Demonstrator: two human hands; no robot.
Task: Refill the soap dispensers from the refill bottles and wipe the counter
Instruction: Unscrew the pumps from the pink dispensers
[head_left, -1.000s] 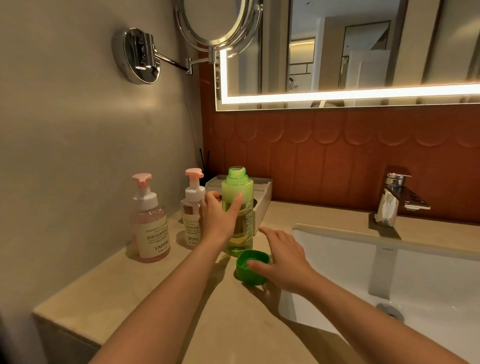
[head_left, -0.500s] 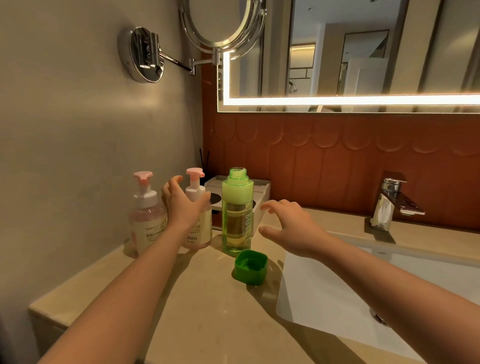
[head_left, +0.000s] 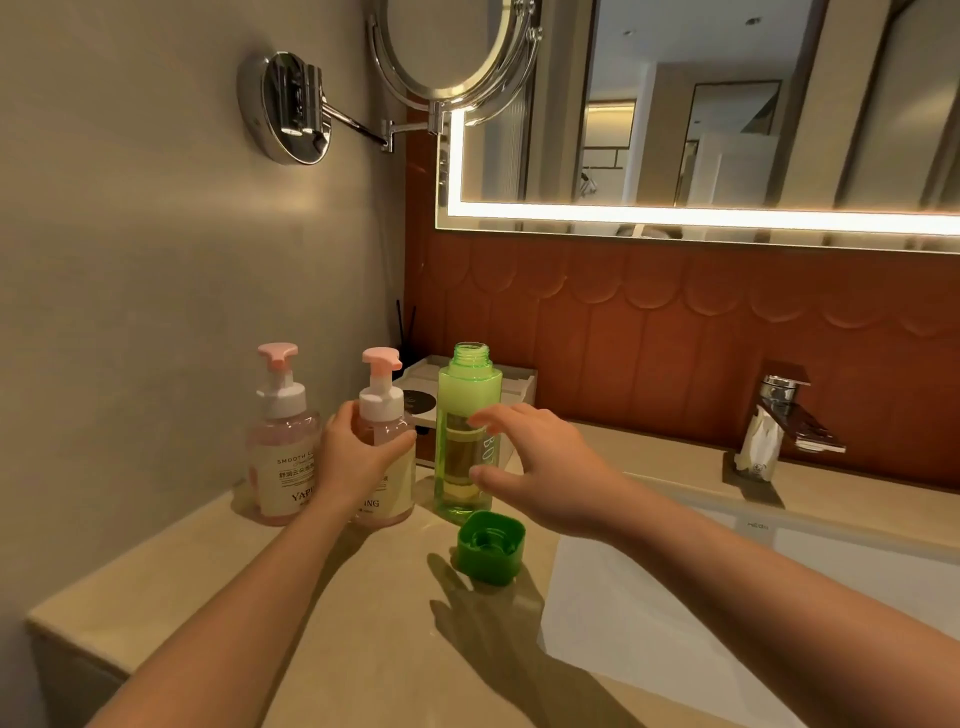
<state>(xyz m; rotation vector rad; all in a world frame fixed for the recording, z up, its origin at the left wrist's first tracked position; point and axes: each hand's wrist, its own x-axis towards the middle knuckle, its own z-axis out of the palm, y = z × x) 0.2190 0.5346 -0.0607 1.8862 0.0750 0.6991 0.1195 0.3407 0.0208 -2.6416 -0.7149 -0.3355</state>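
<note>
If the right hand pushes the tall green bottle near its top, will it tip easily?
Probably yes: the tall green translucent plastic bottle is narrow, so a high push may topple it. Its green cap is off, so it could spill.

Label on the nearer pump dispenser (head_left: 384, 462) mostly covered by the left hand (head_left: 358, 457); only "ING" readable. Label on the farther pump dispenser (head_left: 280, 457) clipped by the same wrist, ending at "YAP". Small print on both too fine to read. Lettering on the green refill bottle (head_left: 465, 415) partly behind the right hand (head_left: 540, 467); only "BO" legible. White box (head_left: 514, 384) behind the bottles largely screened. Sink basin (head_left: 675, 613) crossed by the right forearm and cut off at the right edge. Wall mirror (head_left: 727, 130) cropped top and right. Faucet (head_left: 789, 410) wrapping print unreadable. Tabletop (head_left: 234, 587) cut off below.
</note>
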